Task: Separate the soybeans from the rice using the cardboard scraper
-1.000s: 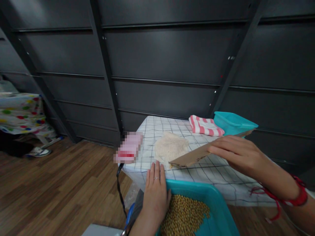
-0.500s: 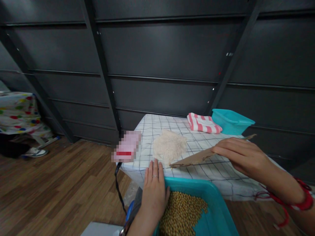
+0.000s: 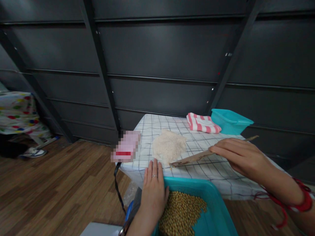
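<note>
My left hand (image 3: 154, 190) grips the far left corner of a teal tray (image 3: 216, 209) filled with tan beans (image 3: 182, 213), fingers together over its rim. My right hand (image 3: 240, 155) holds a brown cardboard sheet (image 3: 190, 159) that lies low over the checked tablecloth (image 3: 211, 170). The sheet's left end touches a pile of white rice (image 3: 168, 146) on the cloth. A red cord is tied round my right wrist.
A folded red-and-white striped cloth (image 3: 203, 123) and a small teal tub (image 3: 230, 121) sit at the table's far side. A blurred pink object (image 3: 125, 146) hangs at the table's left corner. Dark metal shelving stands behind, wooden floor (image 3: 61, 183) to the left, a spotted cloth (image 3: 14, 111) far left.
The cardboard sheet has tilted down flatter toward the tablecloth with my right hand. My left hand has stayed on the tray corner. The view has shifted slightly.
</note>
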Demonstrator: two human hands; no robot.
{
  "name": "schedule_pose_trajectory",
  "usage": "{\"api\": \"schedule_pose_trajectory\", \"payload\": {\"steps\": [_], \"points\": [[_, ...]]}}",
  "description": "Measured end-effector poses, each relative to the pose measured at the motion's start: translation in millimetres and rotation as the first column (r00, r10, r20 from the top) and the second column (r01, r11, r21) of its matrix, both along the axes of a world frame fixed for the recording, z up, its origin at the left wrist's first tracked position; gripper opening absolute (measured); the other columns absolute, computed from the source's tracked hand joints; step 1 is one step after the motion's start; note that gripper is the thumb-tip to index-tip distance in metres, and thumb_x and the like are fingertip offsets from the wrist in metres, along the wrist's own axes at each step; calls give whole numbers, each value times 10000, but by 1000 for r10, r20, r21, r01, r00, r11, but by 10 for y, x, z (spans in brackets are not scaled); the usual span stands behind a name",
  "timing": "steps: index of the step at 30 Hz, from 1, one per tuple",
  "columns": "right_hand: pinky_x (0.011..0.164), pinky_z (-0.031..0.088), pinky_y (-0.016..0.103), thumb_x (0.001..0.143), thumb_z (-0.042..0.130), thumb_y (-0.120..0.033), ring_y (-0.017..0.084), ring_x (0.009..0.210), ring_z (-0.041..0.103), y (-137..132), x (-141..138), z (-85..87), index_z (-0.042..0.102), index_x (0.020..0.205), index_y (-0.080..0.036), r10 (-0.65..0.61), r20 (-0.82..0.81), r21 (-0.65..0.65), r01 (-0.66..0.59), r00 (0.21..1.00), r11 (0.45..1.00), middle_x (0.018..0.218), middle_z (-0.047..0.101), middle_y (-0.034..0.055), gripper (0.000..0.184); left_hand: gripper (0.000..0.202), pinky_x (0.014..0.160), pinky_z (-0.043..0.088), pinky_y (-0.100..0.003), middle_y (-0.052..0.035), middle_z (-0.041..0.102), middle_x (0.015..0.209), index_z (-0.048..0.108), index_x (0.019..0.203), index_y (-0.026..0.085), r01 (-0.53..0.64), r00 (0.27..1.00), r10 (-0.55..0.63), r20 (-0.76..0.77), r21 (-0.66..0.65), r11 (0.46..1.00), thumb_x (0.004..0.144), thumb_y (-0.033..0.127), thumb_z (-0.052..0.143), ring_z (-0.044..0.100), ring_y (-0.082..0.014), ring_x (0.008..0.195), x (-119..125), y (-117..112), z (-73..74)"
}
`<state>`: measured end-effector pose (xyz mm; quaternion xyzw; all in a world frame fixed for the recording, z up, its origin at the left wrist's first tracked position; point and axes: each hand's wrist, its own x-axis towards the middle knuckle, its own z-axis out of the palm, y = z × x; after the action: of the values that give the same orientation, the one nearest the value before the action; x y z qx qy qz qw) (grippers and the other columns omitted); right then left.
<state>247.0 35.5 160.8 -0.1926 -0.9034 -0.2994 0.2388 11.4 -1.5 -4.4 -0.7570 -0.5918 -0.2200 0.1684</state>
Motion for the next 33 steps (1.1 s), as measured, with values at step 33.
{"api": "schedule_pose_trajectory", "payload": {"steps": [33], "points": [[622, 466, 290, 723, 311, 54, 167, 699, 570, -211, 114, -51, 529, 969, -169, -95, 8, 78, 94, 995, 992, 752, 615, 53, 397, 693, 936, 393, -522, -204, 416, 1323, 227, 1333, 47, -35, 999, 34, 34, 25, 999, 670, 135, 406, 332, -334, 1239, 18, 15, -60]]}}
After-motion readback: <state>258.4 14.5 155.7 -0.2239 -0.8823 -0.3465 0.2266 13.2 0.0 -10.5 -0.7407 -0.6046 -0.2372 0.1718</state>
